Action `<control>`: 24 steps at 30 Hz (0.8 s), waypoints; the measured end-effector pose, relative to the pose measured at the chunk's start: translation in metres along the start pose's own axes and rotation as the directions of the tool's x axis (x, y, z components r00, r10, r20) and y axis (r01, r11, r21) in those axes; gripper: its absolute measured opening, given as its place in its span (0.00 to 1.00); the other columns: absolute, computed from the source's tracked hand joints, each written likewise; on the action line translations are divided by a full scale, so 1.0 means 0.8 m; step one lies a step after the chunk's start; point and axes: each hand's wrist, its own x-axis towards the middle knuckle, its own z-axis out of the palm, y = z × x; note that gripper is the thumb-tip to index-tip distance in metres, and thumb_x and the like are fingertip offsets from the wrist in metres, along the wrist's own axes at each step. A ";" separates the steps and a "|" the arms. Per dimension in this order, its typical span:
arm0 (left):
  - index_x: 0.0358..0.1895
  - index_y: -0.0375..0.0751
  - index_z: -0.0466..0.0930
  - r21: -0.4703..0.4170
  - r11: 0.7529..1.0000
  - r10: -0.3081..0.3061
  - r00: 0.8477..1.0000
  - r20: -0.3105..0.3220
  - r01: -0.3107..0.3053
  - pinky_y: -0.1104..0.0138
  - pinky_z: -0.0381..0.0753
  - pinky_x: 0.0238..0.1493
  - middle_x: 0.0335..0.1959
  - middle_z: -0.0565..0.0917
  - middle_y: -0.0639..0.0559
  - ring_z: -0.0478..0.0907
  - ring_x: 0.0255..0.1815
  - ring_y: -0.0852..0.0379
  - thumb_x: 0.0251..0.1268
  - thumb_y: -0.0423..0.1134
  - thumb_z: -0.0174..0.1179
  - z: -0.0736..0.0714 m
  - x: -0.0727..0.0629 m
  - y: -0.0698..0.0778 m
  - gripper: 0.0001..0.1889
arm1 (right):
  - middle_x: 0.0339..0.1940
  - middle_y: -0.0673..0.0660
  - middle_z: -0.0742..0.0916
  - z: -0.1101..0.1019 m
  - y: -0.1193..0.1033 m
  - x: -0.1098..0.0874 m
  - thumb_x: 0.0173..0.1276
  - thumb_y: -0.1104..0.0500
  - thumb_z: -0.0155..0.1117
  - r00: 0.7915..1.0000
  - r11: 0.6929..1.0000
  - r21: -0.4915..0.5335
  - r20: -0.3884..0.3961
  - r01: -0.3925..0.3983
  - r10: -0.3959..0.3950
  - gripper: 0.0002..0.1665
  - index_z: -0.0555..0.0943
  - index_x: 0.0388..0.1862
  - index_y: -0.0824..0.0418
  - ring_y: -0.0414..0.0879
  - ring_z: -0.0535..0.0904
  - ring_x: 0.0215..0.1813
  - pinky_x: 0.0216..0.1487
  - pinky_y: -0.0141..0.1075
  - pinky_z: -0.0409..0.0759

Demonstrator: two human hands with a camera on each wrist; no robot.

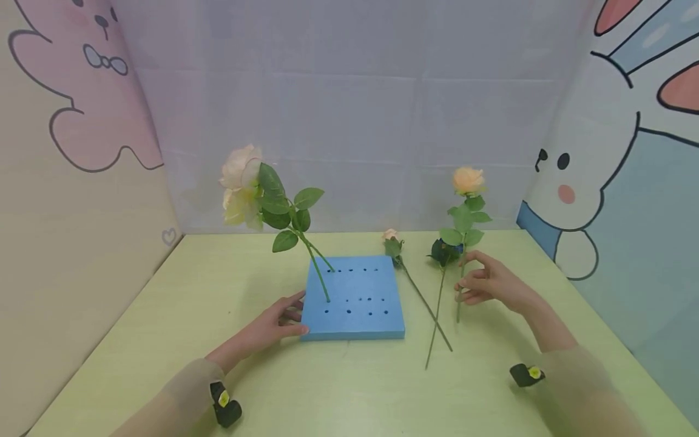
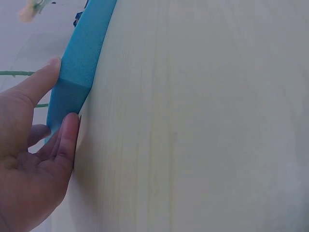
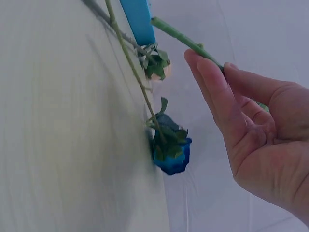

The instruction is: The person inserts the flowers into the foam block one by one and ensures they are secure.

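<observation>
A blue board (image 1: pixel 349 325) with rows of small holes lies on the table, two green flower stems standing in it. Those stems lean left and carry a pale pink bloom (image 1: pixel 240 167) and a pale yellow bloom (image 1: pixel 240 206). At the board's near left corner my left hand (image 1: pixel 273 318) holds the edge between thumb and fingers, also seen in the left wrist view. To the right of the board, my right hand (image 1: pixel 488 282) pinches the green stem (image 3: pixel 181 38) of a peach rose (image 1: pixel 468 181), held upright with leaves below its bloom.
Between the board and my right hand lie a small pale pink rose (image 1: pixel 391 235) and a dark blue rose (image 3: pixel 171 154), their stems crossing on the table. A white curtain (image 1: pixel 349 121) hangs behind. Cartoon-printed panels (image 1: pixel 644 200) flank both sides.
</observation>
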 end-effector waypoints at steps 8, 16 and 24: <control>0.79 0.41 0.51 -0.014 1.000 0.007 1.000 0.010 -0.007 0.54 0.77 0.63 0.68 0.69 0.38 0.74 0.64 0.43 0.66 0.46 0.65 0.002 0.001 0.002 0.44 | 0.44 0.81 0.84 0.035 -0.021 0.043 0.75 0.65 0.56 0.996 0.995 -0.056 -0.035 0.086 -0.088 0.22 0.57 0.57 0.71 0.59 0.89 0.37 0.38 0.50 0.88; 0.79 0.40 0.51 -0.019 1.000 0.024 1.000 0.010 -0.024 0.54 0.77 0.63 0.68 0.69 0.37 0.74 0.64 0.42 0.65 0.46 0.66 0.001 0.002 0.001 0.44 | 0.44 0.78 0.85 0.065 -0.036 0.084 0.74 0.63 0.58 0.990 0.990 -0.100 -0.083 0.103 -0.111 0.17 0.65 0.54 0.69 0.69 0.86 0.40 0.41 0.58 0.85; 0.79 0.39 0.51 -0.023 0.999 0.022 1.000 -0.004 -0.022 0.60 0.79 0.61 0.68 0.70 0.37 0.75 0.62 0.43 0.64 0.46 0.67 -0.001 0.002 -0.006 0.45 | 0.44 0.76 0.86 0.089 -0.029 0.123 0.74 0.61 0.59 0.965 0.980 -0.121 -0.188 0.160 -0.181 0.15 0.68 0.51 0.68 0.70 0.86 0.41 0.41 0.55 0.86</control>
